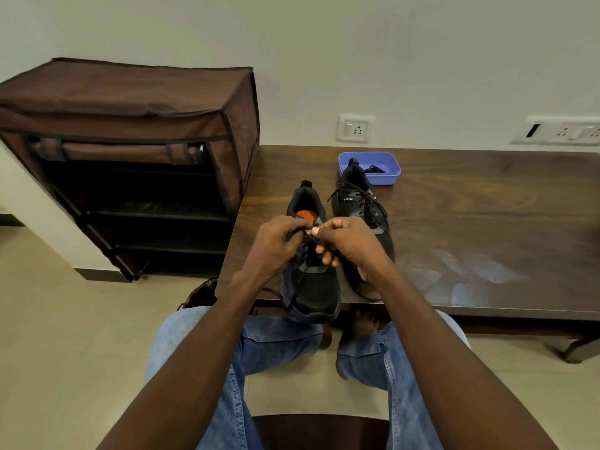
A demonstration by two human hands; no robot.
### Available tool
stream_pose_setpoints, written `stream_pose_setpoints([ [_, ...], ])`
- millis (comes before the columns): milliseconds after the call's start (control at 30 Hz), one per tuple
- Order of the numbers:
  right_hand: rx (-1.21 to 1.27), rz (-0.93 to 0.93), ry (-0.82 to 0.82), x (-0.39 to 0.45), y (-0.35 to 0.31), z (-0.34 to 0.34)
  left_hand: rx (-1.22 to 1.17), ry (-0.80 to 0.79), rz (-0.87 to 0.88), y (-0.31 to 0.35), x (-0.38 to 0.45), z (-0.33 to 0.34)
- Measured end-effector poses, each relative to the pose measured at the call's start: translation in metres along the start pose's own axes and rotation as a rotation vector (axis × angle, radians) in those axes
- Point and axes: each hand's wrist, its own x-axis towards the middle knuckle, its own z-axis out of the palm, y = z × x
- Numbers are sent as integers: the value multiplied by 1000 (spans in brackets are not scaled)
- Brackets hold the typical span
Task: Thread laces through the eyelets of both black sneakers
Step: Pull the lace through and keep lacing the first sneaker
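**Both hands pinching lace over near sneaker**

Left hand (276, 245) and right hand (349, 245) meet above the near sneaker (311, 287), fingertips almost touching. Both hands have fingers curled, pinching the black lace (300, 277) at the upper eyelets; which eyelet exactly, cannot tell, fingers cover it. The right hand's lower fingers curl loosely under the pinch.

Below the grip the lace runs down over the front of the sneaker, a loose strand trailing toward the toe. The toe sticks out past the table (487, 222) edge, toward the person. Just beyond the grip, the orange insole (306, 216) shows in the shoe's opening.

Just right of the grip stands the second sneaker (363, 209), side by side with the first, heel away from the person, laces crossed through its eyelets, ends loose. One strand lies on the table near the edge, below the right hand.

Further beyond the grip, behind the second sneaker, sits a blue tub (386, 180) with something dark inside, too small to tell.

Left of the grip, off the table, a brown fabric shoe rack (130, 131) stands on the floor, front flap rolled up. Under the arms, knees in blue jeans (276, 345).
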Motion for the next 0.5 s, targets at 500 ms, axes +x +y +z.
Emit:
stream_pose_setpoints([
  [500,-397,-114,548,19,13,-14,92,40,-138,-7,-4,6],
])
